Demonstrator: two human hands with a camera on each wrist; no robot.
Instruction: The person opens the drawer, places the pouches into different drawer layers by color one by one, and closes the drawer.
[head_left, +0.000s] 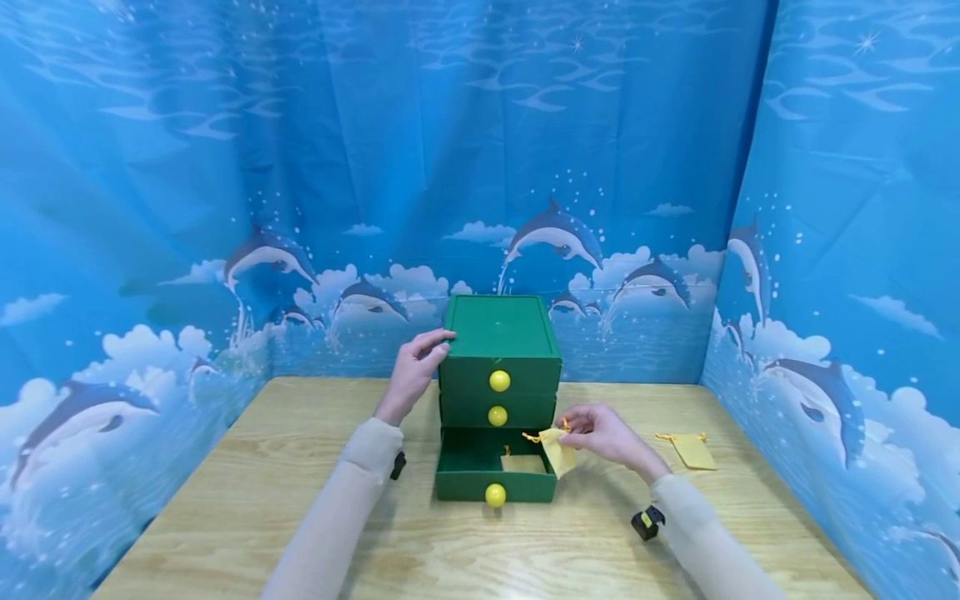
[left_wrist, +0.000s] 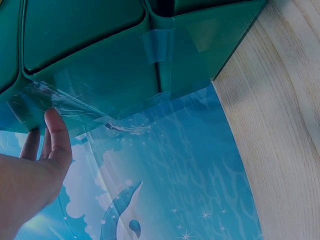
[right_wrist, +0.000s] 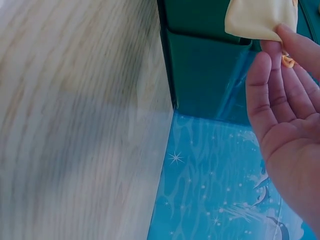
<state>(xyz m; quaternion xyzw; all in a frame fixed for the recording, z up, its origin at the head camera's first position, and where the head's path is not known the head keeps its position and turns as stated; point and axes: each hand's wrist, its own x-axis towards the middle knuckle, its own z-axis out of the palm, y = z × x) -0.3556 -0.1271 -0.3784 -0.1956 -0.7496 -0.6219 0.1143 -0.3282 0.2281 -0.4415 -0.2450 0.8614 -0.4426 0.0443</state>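
Observation:
A green chest of drawers [head_left: 501, 325] with yellow ball knobs stands on the table, its bottom drawer [head_left: 461, 486] pulled out. My left hand [head_left: 411, 372] rests against the chest's upper left edge, fingers lightly bent; the left wrist view has its fingertips [left_wrist: 52, 116] at the taped side. Between thumb and fingers my right hand [head_left: 606, 435] pinches a pale yellow drawstring pouch [head_left: 556, 455] with orange cords, hanging at the right rim of the drawer. Inside the drawer lies another yellow pouch [head_left: 525, 463]. In the right wrist view the pinched pouch [right_wrist: 260, 20] overlaps the green chest.
A further yellow drawstring pouch [head_left: 694, 451] lies flat on the wooden table [head_left: 300, 492], right of my right hand. Two upper drawers are closed, each with a yellow knob [head_left: 499, 381]. A blue dolphin-print curtain [head_left: 420, 167] surrounds the table's back and sides.

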